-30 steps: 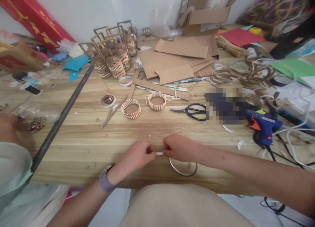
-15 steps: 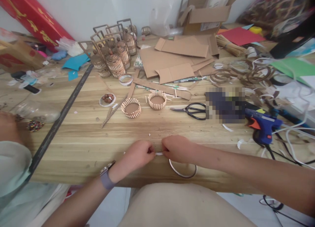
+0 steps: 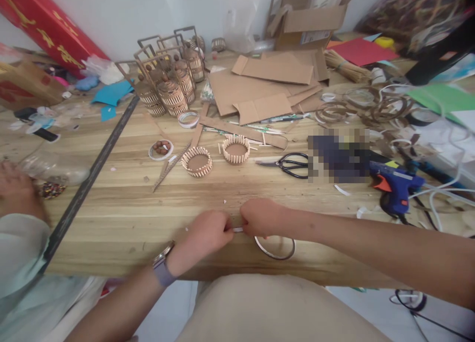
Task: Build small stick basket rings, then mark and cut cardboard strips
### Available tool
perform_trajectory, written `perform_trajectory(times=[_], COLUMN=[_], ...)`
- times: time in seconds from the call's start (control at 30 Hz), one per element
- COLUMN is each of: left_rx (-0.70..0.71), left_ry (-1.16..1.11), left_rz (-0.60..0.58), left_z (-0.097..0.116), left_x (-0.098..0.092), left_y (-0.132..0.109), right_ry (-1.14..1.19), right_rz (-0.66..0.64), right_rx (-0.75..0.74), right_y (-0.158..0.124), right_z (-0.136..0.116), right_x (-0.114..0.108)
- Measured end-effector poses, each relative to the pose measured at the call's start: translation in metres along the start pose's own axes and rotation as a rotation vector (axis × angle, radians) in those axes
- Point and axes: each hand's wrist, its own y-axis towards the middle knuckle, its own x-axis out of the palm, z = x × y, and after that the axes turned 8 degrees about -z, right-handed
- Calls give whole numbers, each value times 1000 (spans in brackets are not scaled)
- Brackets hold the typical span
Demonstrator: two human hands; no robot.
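Note:
Both my hands meet at the near edge of the wooden table (image 3: 122, 223). My left hand (image 3: 206, 233) and my right hand (image 3: 260, 217) are closed in pinches on the two ends of a short white strip (image 3: 237, 229) stretched between them. A thin ring of the same strip (image 3: 275, 248) lies on the table just under my right wrist. A watch with a purple band sits on my left wrist.
Two small stick-walled baskets (image 3: 197, 162) (image 3: 236, 150) stand beyond my hands, with black scissors (image 3: 287, 164) and a blue glue gun (image 3: 395, 182) to the right. Cardboard sheets, finished lanterns (image 3: 172, 92) and coiled strips fill the back. Another person's hand (image 3: 15, 188) and sleeve are at the far left.
My hands have drawn slightly closer together on the strip, so less of it shows between them. The view has shifted a little.

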Motion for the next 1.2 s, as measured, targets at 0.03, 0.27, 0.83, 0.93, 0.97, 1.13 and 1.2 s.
perform_trajectory(times=[0.03, 0.27, 0.83, 0.93, 0.97, 1.13, 1.2], left_rx=[-1, 332, 423, 396, 377, 234, 159], left_ry=[32, 365, 640, 585, 539, 243, 111], left_rz=[8, 244, 519, 421, 387, 267, 245], left_z=[1, -4, -23, -24, -24, -19, -13], left_x=[-1, 25, 59, 58, 57, 45, 37], left_y=[-2, -9, -14, -14, -13, -7, -4], right_ry=[7, 27, 92, 89, 87, 73, 69], right_rz=[-17, -51, 22, 28, 32, 32, 31], right_rx=[-2, -16, -61, -62, -63, -61, -61], right_y=[0, -1, -1, -2, -3, -5, -5], right_z=[0, -1, 6, 7, 7, 7, 7], right_x=[-2, -6, 0, 0, 1, 0, 0])
